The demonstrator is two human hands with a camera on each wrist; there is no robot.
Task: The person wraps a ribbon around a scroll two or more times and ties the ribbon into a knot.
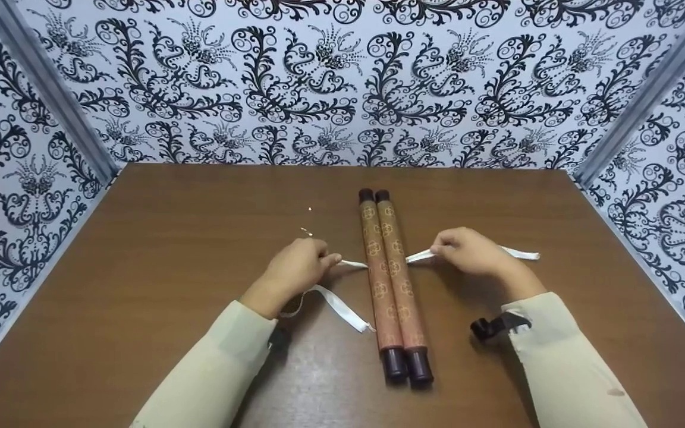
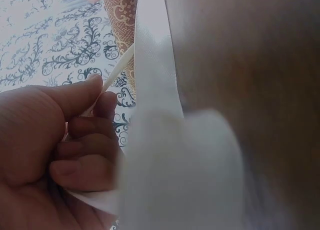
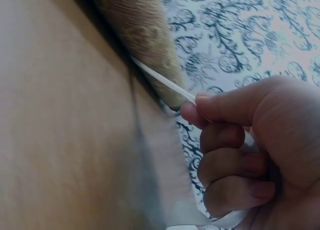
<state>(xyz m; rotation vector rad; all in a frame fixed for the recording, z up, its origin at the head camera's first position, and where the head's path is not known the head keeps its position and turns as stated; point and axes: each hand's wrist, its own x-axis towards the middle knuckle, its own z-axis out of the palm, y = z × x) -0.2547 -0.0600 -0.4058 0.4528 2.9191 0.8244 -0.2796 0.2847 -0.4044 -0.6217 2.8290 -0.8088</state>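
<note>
A scroll [image 1: 373,255] covered in red-gold patterned cloth, its two rolls side by side with dark end knobs, lies lengthwise on the table. White ribbon comes out from under both its sides. On the left, my left hand [image 1: 296,267] pinches the ribbon [image 2: 119,67] between thumb and index finger, the other fingers curled; its loose tail [image 1: 342,309] droops toward the scroll. Opposite, my right hand [image 1: 472,255] pinches the other ribbon length [image 3: 165,82], which runs straight to the scroll's underside. That tail [image 1: 521,254] sticks out behind the right wrist.
The brown wooden table [image 1: 170,255] is bordered by walls [image 1: 330,77] with black scroll patterns. Small bright specks [image 1: 307,231] show just beyond the left hand. A dark strap [image 1: 497,326] hangs at the right cuff.
</note>
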